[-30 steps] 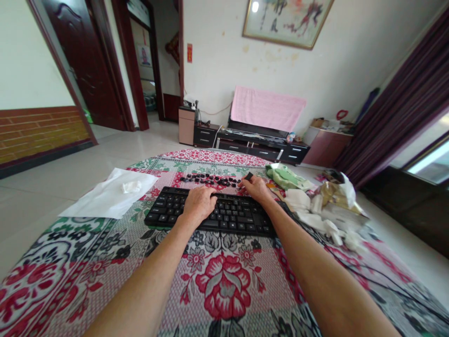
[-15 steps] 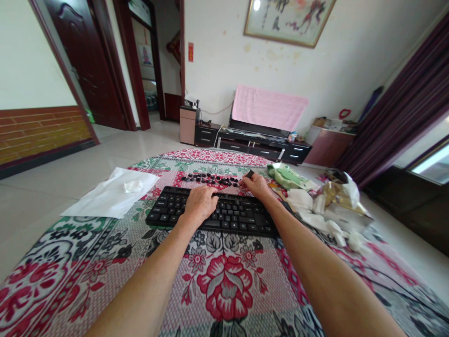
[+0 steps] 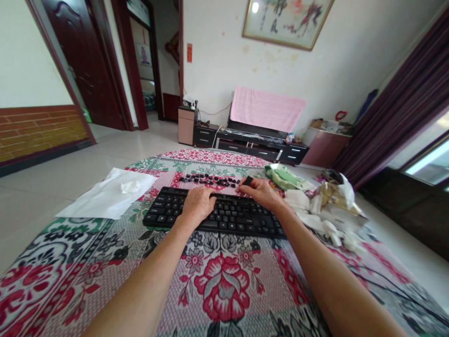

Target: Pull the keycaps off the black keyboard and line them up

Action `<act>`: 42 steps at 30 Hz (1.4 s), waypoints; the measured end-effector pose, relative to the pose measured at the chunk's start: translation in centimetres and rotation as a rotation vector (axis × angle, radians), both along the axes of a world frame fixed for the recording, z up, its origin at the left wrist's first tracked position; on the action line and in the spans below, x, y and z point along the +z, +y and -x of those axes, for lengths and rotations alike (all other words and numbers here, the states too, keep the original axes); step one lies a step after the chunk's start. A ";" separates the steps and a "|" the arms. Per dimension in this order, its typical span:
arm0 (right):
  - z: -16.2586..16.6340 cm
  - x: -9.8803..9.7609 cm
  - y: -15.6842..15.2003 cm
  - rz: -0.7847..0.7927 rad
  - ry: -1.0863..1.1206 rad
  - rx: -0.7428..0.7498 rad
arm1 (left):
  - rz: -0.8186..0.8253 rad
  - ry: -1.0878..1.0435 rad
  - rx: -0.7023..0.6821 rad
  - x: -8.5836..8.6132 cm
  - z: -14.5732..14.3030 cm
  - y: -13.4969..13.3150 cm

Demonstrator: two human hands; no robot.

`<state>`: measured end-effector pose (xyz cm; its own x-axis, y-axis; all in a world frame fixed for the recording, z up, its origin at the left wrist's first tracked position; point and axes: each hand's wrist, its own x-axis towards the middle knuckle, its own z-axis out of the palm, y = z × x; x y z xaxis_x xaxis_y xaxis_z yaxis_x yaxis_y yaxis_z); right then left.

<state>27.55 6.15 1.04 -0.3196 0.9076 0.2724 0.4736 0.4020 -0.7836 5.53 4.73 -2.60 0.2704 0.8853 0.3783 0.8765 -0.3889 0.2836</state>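
A black keyboard lies across a floral tablecloth. My left hand rests on the keyboard's middle with the fingers curled down onto the keys. Above the far right part of the keyboard, my right hand pinches a small black keycap between thumb and fingers. Several loose black keycaps lie in rows on the cloth just behind the keyboard.
A white sheet with a crumpled tissue lies at the left. A green cloth, white wads and crinkled wrappers crowd the right side. Beyond the table stand a low dark cabinet and a pink towel.
My right hand has drawn a little nearer, from behind the keyboard to over its far edge, with the keycap still in it. The left hand has stayed put.
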 end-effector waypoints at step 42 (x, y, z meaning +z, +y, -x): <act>1.2 -1.1 -1.6 -0.122 -0.175 0.143 | 0.013 0.011 -0.001 0.2 0.1 -0.1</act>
<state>26.35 4.57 -0.09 -0.4940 0.8136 0.3065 0.5297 0.5612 -0.6359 5.43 4.62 -2.39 0.2754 0.8900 0.3634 0.8793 -0.3860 0.2789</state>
